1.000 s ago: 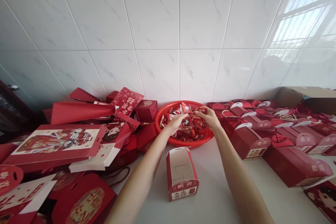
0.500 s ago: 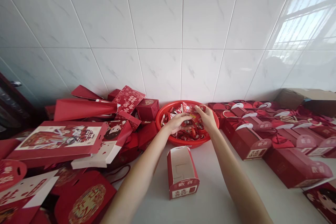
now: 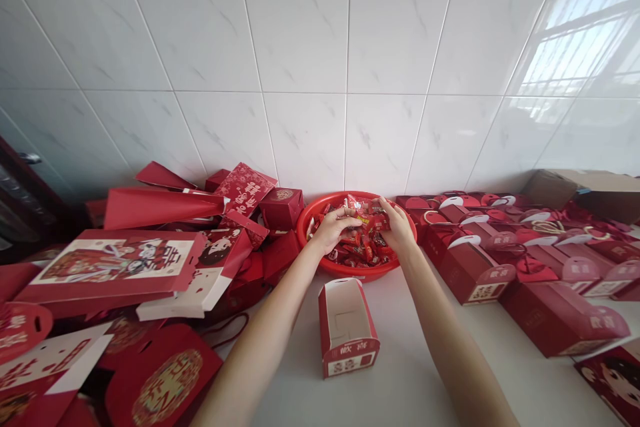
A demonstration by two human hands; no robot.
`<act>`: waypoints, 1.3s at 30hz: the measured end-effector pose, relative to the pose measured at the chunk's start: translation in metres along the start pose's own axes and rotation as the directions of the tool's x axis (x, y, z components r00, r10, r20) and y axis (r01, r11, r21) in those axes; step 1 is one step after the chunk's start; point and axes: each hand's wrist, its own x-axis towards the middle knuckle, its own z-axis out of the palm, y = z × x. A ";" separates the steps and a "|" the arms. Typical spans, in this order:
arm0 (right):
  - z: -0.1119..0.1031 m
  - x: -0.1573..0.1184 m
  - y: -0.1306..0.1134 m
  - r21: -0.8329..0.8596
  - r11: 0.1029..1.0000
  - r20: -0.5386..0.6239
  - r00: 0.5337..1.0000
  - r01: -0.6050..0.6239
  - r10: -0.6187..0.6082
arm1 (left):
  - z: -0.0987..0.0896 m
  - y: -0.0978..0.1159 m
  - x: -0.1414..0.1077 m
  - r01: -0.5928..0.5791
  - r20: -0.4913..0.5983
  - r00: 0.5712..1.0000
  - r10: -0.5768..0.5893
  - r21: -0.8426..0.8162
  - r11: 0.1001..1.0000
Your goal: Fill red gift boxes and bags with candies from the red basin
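Red packets (image 3: 377, 222) touch left hand (image 3: 333, 229) and right hand (image 3: 399, 231), both grips half-open.

We cannot read the print on the wrapped sweets (image 3: 357, 255), nor tell how many the left hand (image 3: 330, 229) or right hand (image 3: 398, 229) holds. The right edge crops our view of the cardboard box (image 3: 590, 181).
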 end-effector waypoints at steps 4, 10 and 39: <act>0.001 -0.001 -0.002 0.017 1.000 -0.002 1.000 -0.026 0.026 | -0.005 -0.003 0.001 -0.032 -0.030 0.999 0.031 -0.030 0.999; -0.002 0.001 -0.002 0.024 0.999 -0.073 0.997 -0.023 0.025 | -0.009 -0.003 -0.004 -0.050 -0.062 0.997 0.043 -0.121 0.991; -0.004 -0.008 -0.018 -0.266 0.942 0.195 0.945 -0.206 0.262 | -0.008 0.001 -0.007 -0.067 -0.106 0.993 0.045 -0.215 0.974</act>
